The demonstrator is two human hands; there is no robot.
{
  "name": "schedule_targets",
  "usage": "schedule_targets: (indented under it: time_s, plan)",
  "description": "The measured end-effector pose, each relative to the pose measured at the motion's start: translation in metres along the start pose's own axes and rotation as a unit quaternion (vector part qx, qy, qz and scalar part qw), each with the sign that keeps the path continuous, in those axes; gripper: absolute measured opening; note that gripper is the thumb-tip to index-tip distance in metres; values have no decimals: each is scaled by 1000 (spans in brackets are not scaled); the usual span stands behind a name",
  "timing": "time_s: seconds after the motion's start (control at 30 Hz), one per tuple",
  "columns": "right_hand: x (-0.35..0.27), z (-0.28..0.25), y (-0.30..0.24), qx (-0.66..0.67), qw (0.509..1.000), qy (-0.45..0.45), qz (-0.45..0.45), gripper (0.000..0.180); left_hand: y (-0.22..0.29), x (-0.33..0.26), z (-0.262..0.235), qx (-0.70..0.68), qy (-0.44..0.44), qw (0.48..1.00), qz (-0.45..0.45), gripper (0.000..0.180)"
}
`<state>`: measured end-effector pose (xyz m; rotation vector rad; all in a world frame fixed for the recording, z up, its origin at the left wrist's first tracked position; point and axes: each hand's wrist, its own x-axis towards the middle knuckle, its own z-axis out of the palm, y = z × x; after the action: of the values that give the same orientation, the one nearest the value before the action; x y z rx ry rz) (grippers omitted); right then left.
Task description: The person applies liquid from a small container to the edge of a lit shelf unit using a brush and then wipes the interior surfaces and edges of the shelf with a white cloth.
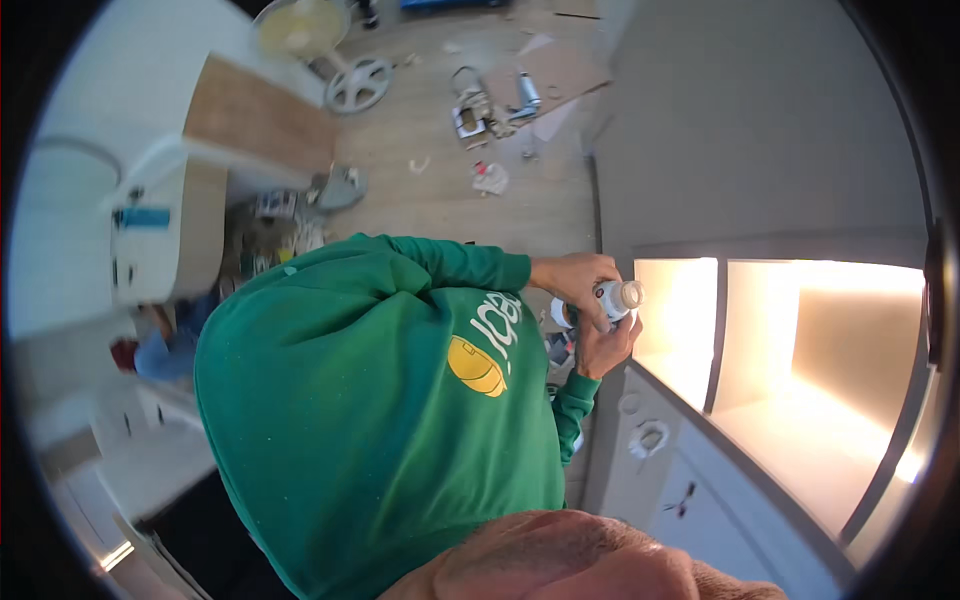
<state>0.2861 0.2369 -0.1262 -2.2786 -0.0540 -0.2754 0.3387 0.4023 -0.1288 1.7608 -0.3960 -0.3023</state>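
Bottle [626,296]: small, white, pale round cap, held at chest height just in front of the lit cabinet opening [800,380]. Its long axis runs approx. left-right, tilted a bit up to the right. The cap end points at the opening, and the bottom end, w/ a dark bluish band, points back to the green hoodie [370,400].

Left hand [575,280] comes over the top, fingers curled down round the body of the bottle, closed on it. Right hand [603,350] sits just below, palm up, fingers wrapped up around the same bottle from under, also closed on it. Both hands touch it. The left covers the mid part, so only the cap and a bit of the neck show clear. The cap sticks out to the right, past both hands, nearest the left hand's fingertips. Can't tell if the cap is on tight.

Labels etc.:
- The bottle's print is too small to make out.
- The hoodie has a yellow oval badge [474,366] w/ white lettering beside it.

Round about:
- Below the hands, a white panel w/ round cut-outs [650,438].
- Grey wall [760,130] above the opening.
- Up top, a wood floor [440,150] w/ scraps, a cardboard sheet [565,68], a crumpled white rag [490,178], a white spoked wheel [358,85] and a wood board [260,115].
- Far left, a blue strip [140,217] on a white unit.
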Motion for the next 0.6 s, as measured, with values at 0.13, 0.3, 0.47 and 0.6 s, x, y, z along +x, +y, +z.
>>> schedule_targets:
  time_s: [0.13, 0.3, 0.47, 0.6]
  plan:
    - [16, 6, -5, 16, 981, -131, -144, 71, 18, -43, -21, 105, 112, 988, 7, 72]
    - [22, 10, -8, 100, 936, -308, -139, 85, 15, -112, -14, 55, 327, 939, -92, 68]
    - [0, 60, -55, 133, 836, -433, -309, 86, 10, -181, 17, 47, 458, 885, -70, 63]
    - [-36, 109, -94, 186, 770, -545, -276, 72, 9, -246, 6, 75, 496, 860, -91, 53]
